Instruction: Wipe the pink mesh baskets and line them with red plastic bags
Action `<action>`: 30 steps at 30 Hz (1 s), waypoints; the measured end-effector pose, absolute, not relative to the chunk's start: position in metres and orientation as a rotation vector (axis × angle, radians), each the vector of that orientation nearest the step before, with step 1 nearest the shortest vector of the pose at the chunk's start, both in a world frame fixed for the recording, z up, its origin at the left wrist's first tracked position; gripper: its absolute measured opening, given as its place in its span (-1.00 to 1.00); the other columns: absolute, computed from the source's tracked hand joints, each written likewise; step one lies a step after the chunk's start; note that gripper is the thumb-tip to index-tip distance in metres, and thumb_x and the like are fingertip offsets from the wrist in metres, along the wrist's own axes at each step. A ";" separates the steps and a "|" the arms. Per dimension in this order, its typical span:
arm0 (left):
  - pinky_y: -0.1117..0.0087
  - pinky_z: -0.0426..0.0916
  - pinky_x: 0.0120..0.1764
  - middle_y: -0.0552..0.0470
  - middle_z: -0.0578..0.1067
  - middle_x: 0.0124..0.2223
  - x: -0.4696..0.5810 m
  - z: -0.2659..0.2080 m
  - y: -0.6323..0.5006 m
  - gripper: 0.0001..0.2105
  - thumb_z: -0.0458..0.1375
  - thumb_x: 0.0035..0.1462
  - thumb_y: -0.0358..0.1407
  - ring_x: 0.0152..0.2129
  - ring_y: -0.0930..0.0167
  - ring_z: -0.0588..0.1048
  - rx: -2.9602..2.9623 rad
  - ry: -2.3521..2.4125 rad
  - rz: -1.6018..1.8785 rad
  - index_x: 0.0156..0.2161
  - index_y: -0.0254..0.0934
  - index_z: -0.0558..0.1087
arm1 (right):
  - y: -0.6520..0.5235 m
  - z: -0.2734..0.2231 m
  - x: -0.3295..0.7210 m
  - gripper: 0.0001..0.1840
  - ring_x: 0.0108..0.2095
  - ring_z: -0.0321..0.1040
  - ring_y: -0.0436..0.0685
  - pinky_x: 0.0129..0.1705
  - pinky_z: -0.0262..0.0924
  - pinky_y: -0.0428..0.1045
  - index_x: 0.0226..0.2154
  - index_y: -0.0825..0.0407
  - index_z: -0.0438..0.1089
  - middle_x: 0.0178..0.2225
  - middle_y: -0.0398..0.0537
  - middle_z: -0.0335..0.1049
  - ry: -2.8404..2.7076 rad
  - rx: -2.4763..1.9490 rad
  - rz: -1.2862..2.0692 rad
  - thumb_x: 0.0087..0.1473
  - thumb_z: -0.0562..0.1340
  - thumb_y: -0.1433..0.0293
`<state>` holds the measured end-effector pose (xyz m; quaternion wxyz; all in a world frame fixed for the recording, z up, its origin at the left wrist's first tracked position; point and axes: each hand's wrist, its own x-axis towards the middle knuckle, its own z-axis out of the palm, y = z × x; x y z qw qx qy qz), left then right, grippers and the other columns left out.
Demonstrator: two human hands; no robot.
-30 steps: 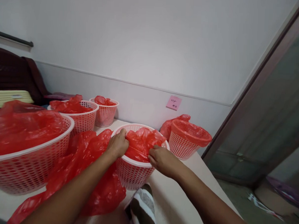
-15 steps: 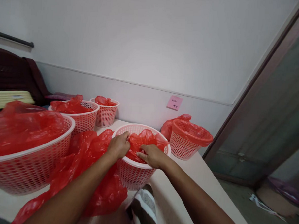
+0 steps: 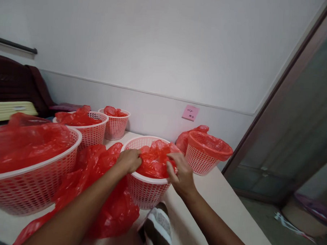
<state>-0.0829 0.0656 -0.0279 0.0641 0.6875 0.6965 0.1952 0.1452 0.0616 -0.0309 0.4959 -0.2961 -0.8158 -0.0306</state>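
Observation:
A perforated pink-white plastic basket [image 3: 146,192] stands on the table before me, with a crumpled red plastic bag [image 3: 155,162] inside. At the basket's left side, my left hand [image 3: 129,160] is closed on the bag's edge; its fingertips are partly hidden. My right hand [image 3: 181,172] is at the right rim, thumb and fingers apart beside the bag. Another crumpled red plastic bag [image 3: 117,212] lies on the table under my left forearm, against the basket.
Red bags also fill a large basket [image 3: 38,185] at left and two smaller baskets behind it. At right, a basket [image 3: 202,158] has a red bag folded over its rim. A pink note [image 3: 190,113] is on the wall. Striped cloth [image 3: 159,227] shows at the table's front.
My right hand has moved right, from inside the basket to its right rim, and its fingers have spread. The left hand stays at the left side, slightly lower.

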 end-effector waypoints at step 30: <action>0.32 0.37 -0.06 -0.08 0.43 -0.08 -0.067 -0.056 0.039 -0.75 -0.04 0.23 -0.27 -0.14 0.37 0.44 1.750 1.750 1.866 -0.01 -0.24 0.29 | 0.035 -0.272 0.213 -0.68 -0.10 0.32 0.18 -0.08 0.12 0.03 -0.23 0.00 0.44 -0.16 0.00 0.41 -2.065 -1.728 0.059 0.11 0.05 0.59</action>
